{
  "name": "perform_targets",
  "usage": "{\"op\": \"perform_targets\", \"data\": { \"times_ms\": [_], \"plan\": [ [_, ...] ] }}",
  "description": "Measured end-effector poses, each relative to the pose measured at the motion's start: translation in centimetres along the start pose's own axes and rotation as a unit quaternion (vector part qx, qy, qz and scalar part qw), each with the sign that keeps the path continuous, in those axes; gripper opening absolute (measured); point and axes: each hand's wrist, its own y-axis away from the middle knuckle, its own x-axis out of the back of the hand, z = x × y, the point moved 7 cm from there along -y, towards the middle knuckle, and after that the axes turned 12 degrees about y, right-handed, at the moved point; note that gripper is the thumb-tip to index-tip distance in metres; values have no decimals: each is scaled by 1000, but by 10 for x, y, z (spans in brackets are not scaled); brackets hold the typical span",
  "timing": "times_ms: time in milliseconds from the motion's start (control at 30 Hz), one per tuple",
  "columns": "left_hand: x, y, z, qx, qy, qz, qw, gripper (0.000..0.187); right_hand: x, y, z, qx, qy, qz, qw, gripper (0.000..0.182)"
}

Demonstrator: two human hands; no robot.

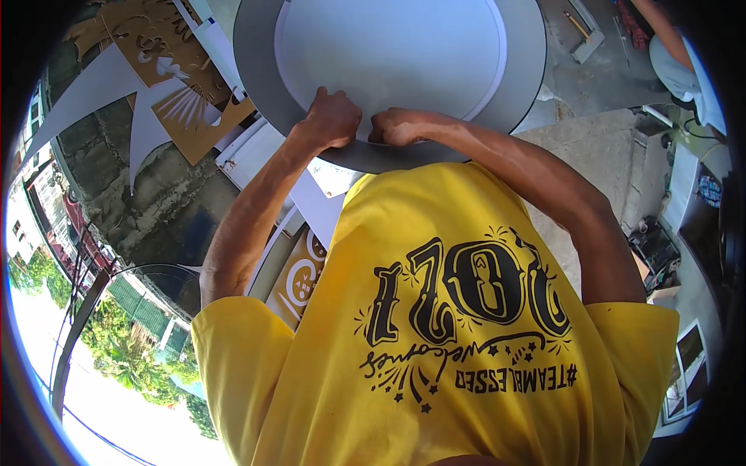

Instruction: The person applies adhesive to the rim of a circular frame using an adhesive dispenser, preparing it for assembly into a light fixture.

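A large round panel (pixel 392 54) lies before me, with a pale white middle and a wide grey outer ring (pixel 522 58). Along the inner line runs a thin raised white rim (pixel 500 62). My left hand (pixel 334 118) is closed in a fist over the near-left part of the ring. Just right of it, my right hand (pixel 398 126) is also closed, its knuckles close to the near edge of the white middle. Both hands rest on or just above the panel; what the fingers pinch is hidden beneath them.
Left lie brown cut-out boards (pixel 194 116) and white pointed sheets (pixel 148 128). A printed brown board (pixel 299 276) sits below my left arm. A wooden-handled tool (pixel 579 27) lies at the upper right. Another person's arm (pixel 668 31) shows at the right edge.
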Motion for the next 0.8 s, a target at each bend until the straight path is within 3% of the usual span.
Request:
{"op": "perform_targets", "data": {
  "times_ms": [300,500,567,800],
  "plan": [
    [-2,0,7,2,1,2,1000,11,0,-1,-4,-5,6,24,1000,40],
    [-1,2,7,2,4,15,1000,12,3,27,23,-35,34,18,999,33],
    [-1,1,8,4,10,13,1000,13,-1,32,38,61,49,43,996,26],
    [3,3,8,20,-1,26,999,15,5,41,67,12,141,44,989,18]
  ]
}}
